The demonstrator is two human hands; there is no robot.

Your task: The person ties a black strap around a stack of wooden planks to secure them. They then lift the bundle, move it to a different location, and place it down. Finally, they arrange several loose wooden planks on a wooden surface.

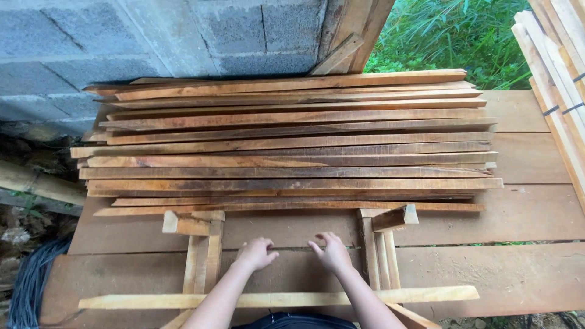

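Observation:
My left hand (pixel 256 252) and my right hand (pixel 332 251) rest side by side on the wide plank bench (pixel 518 274), fingers spread, holding nothing. Just beyond them lies a big stack of thin wooden slats (pixel 286 146), laid crosswise. Two short upright wooden supports flank my hands: the left support (pixel 204 250) and the right support (pixel 381 250), each with a small block on top. A single pale slat (pixel 274 300) lies across the bench near my body, under my forearms.
A grey concrete-block wall (pixel 152 36) stands behind the stack. More pale slats (pixel 560 79) lean at the right edge. Boards lean against the wall at top centre (pixel 350 30). Green plants (pixel 451 36) show beyond. Dark cable coils (pixel 30 280) lie at lower left.

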